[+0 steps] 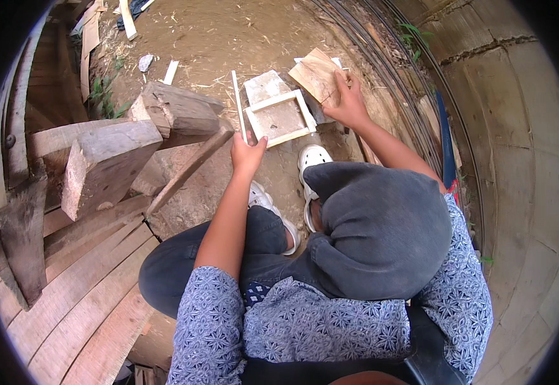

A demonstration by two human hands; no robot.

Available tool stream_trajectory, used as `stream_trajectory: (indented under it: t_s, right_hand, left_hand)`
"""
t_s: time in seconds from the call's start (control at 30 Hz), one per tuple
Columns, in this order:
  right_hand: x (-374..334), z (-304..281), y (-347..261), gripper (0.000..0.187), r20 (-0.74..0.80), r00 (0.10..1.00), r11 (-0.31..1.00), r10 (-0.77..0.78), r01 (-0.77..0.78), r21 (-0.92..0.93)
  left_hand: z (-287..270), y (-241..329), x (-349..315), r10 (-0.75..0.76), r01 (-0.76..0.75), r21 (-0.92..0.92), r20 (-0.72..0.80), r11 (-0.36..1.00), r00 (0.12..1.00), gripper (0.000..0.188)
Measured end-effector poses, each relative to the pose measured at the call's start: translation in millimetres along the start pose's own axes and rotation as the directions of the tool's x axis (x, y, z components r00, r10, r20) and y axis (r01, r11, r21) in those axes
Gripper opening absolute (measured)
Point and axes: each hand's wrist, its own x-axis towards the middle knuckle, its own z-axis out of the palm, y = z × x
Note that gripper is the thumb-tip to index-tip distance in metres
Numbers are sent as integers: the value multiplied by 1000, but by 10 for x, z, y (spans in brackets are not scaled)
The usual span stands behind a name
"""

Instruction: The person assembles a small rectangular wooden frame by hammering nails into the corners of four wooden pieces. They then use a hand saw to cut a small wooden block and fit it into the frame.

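Observation:
In front of my feet, a small rectangular frame of pale wooden strips (284,97) rests on a flat grey block (263,83). My left hand (248,155) is closed round the lower end of a thin wooden strip (237,102), which stands up along the frame's left side. Its thumb side touches the frame's near left corner. To the right of the frame, my right hand (348,106) grips a thin, squarish wooden board (316,74) by its right edge, holding it tilted. Part of another pale piece shows behind that board.
Thick wooden blocks (116,157) and a slanted plank (189,170) crowd the left side. Long rods (388,70) run along a wall (504,128) on the right. Wood shavings litter the dirt ground (209,38). My white clogs (314,157) are close behind the frame's near edge.

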Motion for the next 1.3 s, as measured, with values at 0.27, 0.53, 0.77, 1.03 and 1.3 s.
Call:
stream_trajectory:
  t_s: [0.27,0.53,0.77,1.03,1.3]
  right_hand:
    - [101,-16,204,127,127,979,940,160,-190,282]
    - [150,-121,140,116,164,974,968,159,-186,171]
    - [162,102,522,67,45,926,788,375,-344,511]
    - [53,-9,304,89,28,947,885,319,-308,350]
    - [-94,-25,-167,108,-55,978,978,202,-204,-38]
  left_hand:
    - [215,83,156,-48,44,-86,-38,995,998,48]
    - [394,-146,326,-17,7,-161,-59,987,998,42]
    - [344,-74,341,-7,11,-249,18,968,1000,38]
    - [321,-105,325,-68,15,-250,-203,968,977,34]
    - [250,-9,111,-74,28,-344,-122,939,990,32]
